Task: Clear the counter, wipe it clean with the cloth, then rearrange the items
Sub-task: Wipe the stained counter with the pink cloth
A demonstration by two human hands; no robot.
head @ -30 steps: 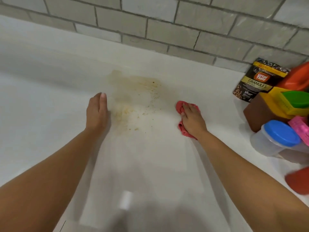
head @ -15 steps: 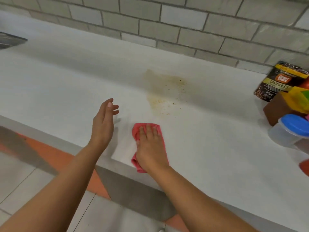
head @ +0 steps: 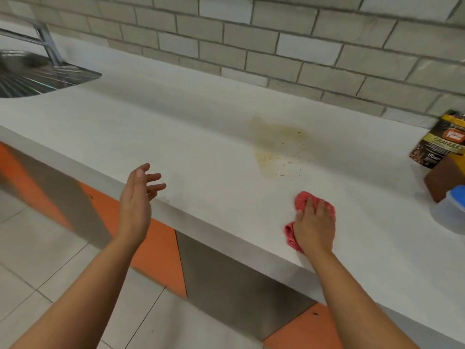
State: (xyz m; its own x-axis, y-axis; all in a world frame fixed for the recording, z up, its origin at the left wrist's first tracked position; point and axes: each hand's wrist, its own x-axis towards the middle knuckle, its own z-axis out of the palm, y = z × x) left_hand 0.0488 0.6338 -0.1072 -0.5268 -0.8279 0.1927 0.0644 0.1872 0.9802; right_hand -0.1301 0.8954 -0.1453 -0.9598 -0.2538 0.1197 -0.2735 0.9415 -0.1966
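Observation:
A pink cloth (head: 303, 200) lies bunched on the white counter (head: 201, 137) near its front edge. My right hand (head: 314, 222) presses flat on the cloth with the fingers straight. A yellow-brown stain (head: 274, 149) with dark specks spreads on the counter beyond the cloth. My left hand (head: 139, 197) hovers at the counter's front edge, palm turned inward, fingers loose and holding nothing.
At the far right stand a dark granules pouch (head: 439, 144), a brown block (head: 445, 180) and a clear tub with a blue lid (head: 453, 207). A steel sink drainer (head: 37, 74) is at the back left. A tiled wall runs behind.
My right hand dragged the cloth from beside the stain toward the counter's front edge. My left hand lifted off the counter and drew back to the edge. The camera view shifted left.

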